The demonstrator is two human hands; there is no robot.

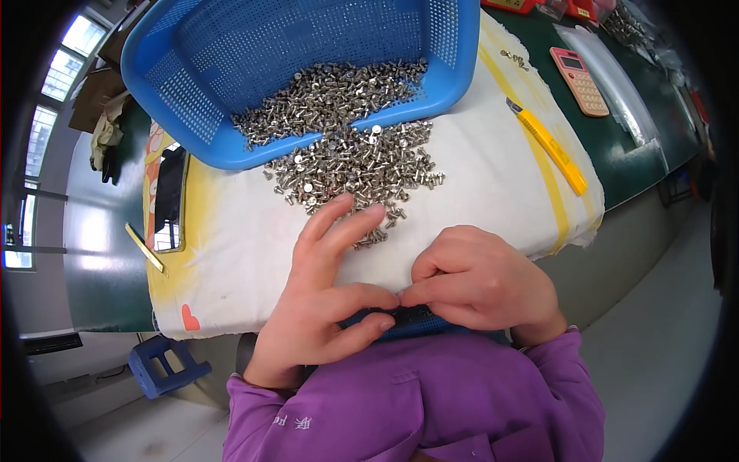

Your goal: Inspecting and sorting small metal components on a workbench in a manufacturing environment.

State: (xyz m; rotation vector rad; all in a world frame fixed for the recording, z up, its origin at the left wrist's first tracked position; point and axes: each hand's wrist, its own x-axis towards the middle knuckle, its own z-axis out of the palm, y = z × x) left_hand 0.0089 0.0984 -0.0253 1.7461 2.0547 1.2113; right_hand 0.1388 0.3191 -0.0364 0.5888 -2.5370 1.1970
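Observation:
A loose pile of small silver screws (358, 171) spills from a tipped blue plastic basket (462, 77) onto the white cloth (493, 192). My left hand (315, 289) has its fingers apart, with two of them stretched over the near end of the pile. Its index fingertip meets the fingertips of my right hand (485, 281) at the table's front edge. The right fingers are pinched together, and whatever they hold is hidden. Under both hands, against my lap, a blue container (412, 327) with dark contents is partly covered.
A yellow utility knife (553, 152) and a pink calculator (579, 81) lie at the right. At the left are a phone (171, 200) and a thin yellow strip (145, 248). A blue stool (165, 369) stands on the floor. Clear plastic bags (616, 88) lie far right.

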